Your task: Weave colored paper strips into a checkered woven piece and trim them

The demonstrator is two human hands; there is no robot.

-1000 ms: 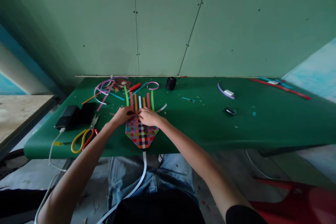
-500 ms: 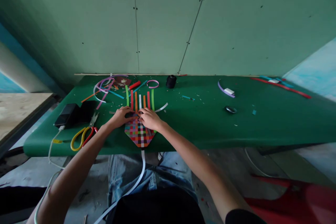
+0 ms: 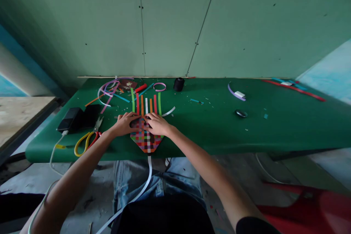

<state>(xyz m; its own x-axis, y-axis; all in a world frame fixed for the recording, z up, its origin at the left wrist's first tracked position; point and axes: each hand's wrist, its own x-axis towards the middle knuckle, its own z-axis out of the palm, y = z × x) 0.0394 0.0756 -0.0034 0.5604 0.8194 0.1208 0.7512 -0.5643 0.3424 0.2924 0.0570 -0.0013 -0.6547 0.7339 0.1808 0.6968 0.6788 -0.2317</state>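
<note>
Left hand (image 3: 124,123) has opened wider toward nine o'clock, seemingly to steady the woven piece (image 3: 142,143) at seven o'clock in view, its fingers spread, while whether right hand (image 3: 158,124) pinches, I cannot tell.

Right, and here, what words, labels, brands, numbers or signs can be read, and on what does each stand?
No text can be read anywhere.
White piece by the purple strip: too small to tell.
Other white piece by the red strip: likewise.
Black device: no legible marking.
</note>
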